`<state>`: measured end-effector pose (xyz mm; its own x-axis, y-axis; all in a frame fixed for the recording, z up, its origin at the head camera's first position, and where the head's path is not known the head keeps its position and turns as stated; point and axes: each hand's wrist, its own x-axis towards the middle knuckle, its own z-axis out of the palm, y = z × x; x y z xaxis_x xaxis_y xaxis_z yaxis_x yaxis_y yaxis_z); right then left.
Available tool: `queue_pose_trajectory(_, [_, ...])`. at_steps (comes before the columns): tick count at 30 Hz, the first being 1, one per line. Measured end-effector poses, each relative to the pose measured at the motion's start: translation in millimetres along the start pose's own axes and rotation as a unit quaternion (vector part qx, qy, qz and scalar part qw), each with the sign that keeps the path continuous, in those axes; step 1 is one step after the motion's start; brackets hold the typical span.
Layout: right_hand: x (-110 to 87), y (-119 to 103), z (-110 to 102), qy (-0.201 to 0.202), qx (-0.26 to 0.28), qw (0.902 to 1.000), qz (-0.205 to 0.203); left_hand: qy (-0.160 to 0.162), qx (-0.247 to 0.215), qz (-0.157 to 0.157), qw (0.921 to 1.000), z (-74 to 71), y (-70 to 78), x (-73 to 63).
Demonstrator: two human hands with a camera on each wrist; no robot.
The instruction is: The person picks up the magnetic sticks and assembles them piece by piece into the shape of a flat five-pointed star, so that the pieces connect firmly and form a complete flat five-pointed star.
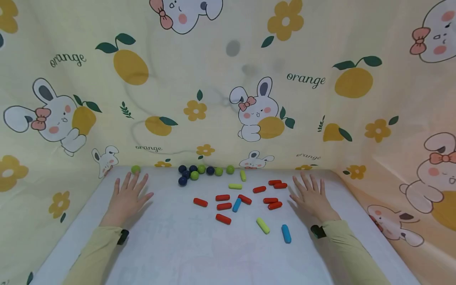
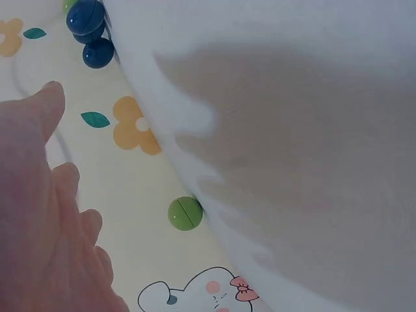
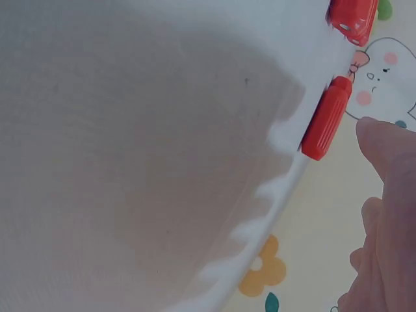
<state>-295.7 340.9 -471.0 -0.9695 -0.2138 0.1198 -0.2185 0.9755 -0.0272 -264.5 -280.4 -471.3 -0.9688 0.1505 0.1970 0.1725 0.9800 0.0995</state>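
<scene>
My left hand (image 1: 125, 201) is spread with straight fingers over the left side of the table and holds nothing. Just past its fingertips lies a lone green ball (image 1: 135, 169), which the left wrist view shows with a seam round it. On the right side my right hand (image 1: 314, 200) has its fingers likewise spread, with nothing in them. Nearest to it are red capsule-shaped sticks (image 1: 275, 206), some lying in touching pairs. A blue stick (image 1: 286, 233) lies nearer to me, left of the right wrist. In the right wrist view a ribbed red stick (image 3: 327, 119) shows beyond the thumb.
Dark blue balls (image 1: 183, 181) and green balls (image 1: 219, 171) cluster along the table's back edge. More red sticks (image 1: 223, 219), a second blue stick (image 1: 236, 204) and yellow-green sticks (image 1: 263, 225) are scattered mid-table. A patterned curtain (image 1: 213, 79) rises behind the white table (image 1: 171, 245).
</scene>
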Motion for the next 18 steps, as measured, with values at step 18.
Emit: queue_pose_trajectory(18, [7.0,-4,-19,0.033,0.035,0.9988,-0.013,0.023,-0.014,0.027,0.9993,-14.1,9.7,6.3])
